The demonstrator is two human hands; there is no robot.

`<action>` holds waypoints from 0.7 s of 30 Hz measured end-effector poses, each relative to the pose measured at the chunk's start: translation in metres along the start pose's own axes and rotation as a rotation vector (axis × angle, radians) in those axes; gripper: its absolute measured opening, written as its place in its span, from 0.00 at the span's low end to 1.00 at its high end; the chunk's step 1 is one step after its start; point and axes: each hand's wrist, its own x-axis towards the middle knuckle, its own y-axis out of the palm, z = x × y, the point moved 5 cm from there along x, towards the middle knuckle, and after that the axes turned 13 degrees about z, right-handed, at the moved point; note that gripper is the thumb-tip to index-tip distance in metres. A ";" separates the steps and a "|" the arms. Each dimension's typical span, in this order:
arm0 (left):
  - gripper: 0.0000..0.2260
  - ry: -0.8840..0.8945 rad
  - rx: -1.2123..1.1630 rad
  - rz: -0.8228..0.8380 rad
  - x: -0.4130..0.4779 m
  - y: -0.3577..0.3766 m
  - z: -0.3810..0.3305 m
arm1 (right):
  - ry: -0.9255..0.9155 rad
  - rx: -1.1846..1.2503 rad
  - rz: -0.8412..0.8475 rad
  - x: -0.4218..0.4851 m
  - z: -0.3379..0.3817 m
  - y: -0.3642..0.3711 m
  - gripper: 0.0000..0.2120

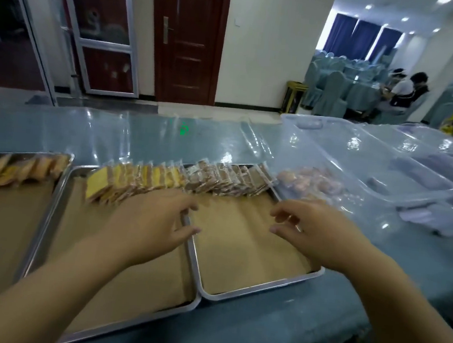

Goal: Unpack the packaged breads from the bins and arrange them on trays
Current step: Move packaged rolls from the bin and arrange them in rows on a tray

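Observation:
Three metal trays lined with brown paper lie side by side: the left tray (pixel 63 164), the middle tray (pixel 133 320) and the right tray (pixel 258 287). A row of yellow packaged breads (pixel 133 179) leans along the middle tray's back, and brown packaged breads (pixel 230 178) line the right tray's back. More breads (pixel 18 169) stand in the left tray. My left hand (pixel 148 219) hovers over the seam between the middle and right trays, fingers relaxed, holding nothing. My right hand (pixel 313 229) hovers over the right tray's right edge, fingers loosely curled and empty. A clear bin (pixel 340 152) on the right holds pinkish packaged breads (pixel 310 180).
A second clear bin (pixel 426 152) sits behind at the far right. The long table wears a blue cloth under clear plastic (pixel 140 138). Beyond it are a wooden door (pixel 188 37), a glass door (pixel 100 34), and seated people (pixel 401 91) far right.

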 end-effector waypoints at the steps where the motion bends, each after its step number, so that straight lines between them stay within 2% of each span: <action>1: 0.16 0.009 0.009 -0.001 0.008 0.000 -0.006 | 0.005 -0.007 -0.011 -0.002 -0.012 -0.006 0.11; 9: 0.14 -0.006 -0.087 -0.085 0.115 0.021 -0.046 | -0.023 -0.013 -0.090 0.022 -0.118 -0.055 0.06; 14: 0.12 0.012 -0.245 -0.092 0.193 0.052 -0.092 | -0.056 -0.001 -0.084 0.056 -0.177 -0.084 0.08; 21: 0.09 0.077 -0.307 -0.208 0.284 0.026 -0.140 | -0.002 -0.045 -0.031 0.069 -0.274 -0.107 0.13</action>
